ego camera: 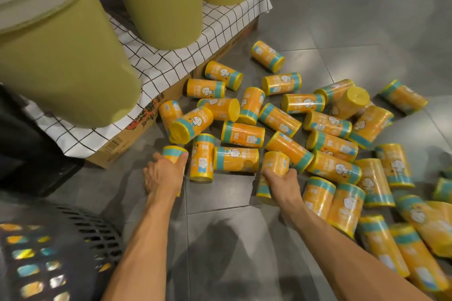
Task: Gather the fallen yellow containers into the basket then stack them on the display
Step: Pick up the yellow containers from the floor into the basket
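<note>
Several yellow containers with teal bands point(281, 115) lie scattered on the grey tiled floor, most on their sides. My left hand point(162, 175) grips one container point(173, 154) near the display's cardboard base. My right hand point(281, 182) grips another container point(275, 162) at the near edge of the pile. The dark perforated basket point(80, 234) sits at the lower left, with yellow containers showing through its holes. The display point(171, 66) is a low platform under a white checked cloth at the upper left.
Big olive-green cylinders point(61, 56) stand on the checked cloth. A cardboard box point(122, 146) forms the platform's corner. A black object point(24, 149) sits at the left. More containers crowd the lower right; bare floor tiles lie between my arms.
</note>
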The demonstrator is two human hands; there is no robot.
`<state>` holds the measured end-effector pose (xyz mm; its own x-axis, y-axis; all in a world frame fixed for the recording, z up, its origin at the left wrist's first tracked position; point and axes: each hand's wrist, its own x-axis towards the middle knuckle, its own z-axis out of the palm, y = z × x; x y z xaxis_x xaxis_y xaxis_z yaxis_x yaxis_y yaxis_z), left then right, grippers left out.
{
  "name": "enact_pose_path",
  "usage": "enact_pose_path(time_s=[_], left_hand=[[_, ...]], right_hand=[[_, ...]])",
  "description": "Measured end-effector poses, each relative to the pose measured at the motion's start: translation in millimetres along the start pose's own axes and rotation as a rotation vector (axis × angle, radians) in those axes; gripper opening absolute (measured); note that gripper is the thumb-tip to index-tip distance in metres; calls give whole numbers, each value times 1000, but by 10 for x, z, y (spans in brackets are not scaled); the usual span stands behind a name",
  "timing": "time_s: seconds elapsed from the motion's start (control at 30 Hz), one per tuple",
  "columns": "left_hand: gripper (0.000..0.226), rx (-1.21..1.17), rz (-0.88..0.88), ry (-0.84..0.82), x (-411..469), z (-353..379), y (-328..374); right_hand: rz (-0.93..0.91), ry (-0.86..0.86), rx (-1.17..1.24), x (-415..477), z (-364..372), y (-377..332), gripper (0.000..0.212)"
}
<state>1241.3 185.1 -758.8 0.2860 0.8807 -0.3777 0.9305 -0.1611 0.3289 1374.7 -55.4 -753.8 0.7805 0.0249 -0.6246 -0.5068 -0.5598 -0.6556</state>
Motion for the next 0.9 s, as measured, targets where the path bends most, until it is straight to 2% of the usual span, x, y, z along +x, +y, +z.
enact_pose_path(time_s=[0.13, 0.33, 0.4, 0.53, 0.7, 0.83, 0.9], left_hand=[[85, -165, -7, -21, -359, -158, 301], [90, -316, 110, -124, -1107, -516, 761], [91, -342, 157, -148, -1342, -735, 917], [89, -416, 262, -143, -1736, -1299, 1211], [82, -561, 353, -102, -2156, -2208, 1462], [80, -683, 369, -81, -2277, -2892, 1421], [75, -783, 347, -94, -2241, -3199, 1261]], right_hand=[[-42, -56, 60, -211, -209, -147, 53], [-198, -136, 124, -807, -680, -491, 52], [-243, -138, 140, -1029, -884, -613, 43], [-295, -119, 210, -1460, -1302, -914, 34], [-398, -104, 270, -2139, -1617, -1487, 53], [-500, -204, 227, -2648, -1588, -1948, 28], [-535, -264, 184, -2914, -1470, -2182, 26]])
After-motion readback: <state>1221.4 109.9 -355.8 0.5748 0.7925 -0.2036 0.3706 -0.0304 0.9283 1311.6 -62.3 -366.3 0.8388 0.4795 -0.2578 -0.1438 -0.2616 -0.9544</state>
